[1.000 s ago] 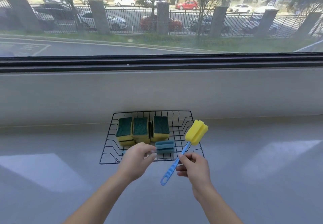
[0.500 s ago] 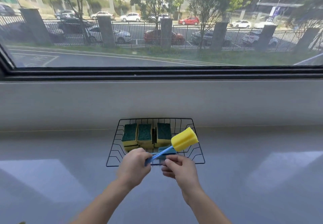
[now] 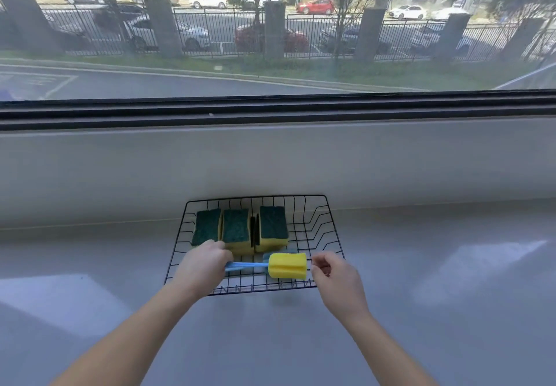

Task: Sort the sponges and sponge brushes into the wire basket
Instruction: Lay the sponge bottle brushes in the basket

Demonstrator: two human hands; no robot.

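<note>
A black wire basket stands on the grey counter against the wall. Three yellow sponges with green scrub tops stand side by side in its back left part. A sponge brush with a yellow foam head and blue handle lies level across the basket's front. My left hand is shut on the end of the blue handle. My right hand hovers just right of the foam head, fingers loosely curled and holding nothing. A blue sponge peeks out behind the foam head, mostly hidden.
The grey counter spreads to both sides and toward me. A pale wall ledge rises right behind the basket, with a dark window frame above it. The right half of the basket holds no sponges.
The brush went from tilted upward in my right hand to lying level over the basket's front. My left hand took the handle end; my right hand let go and moved right.
</note>
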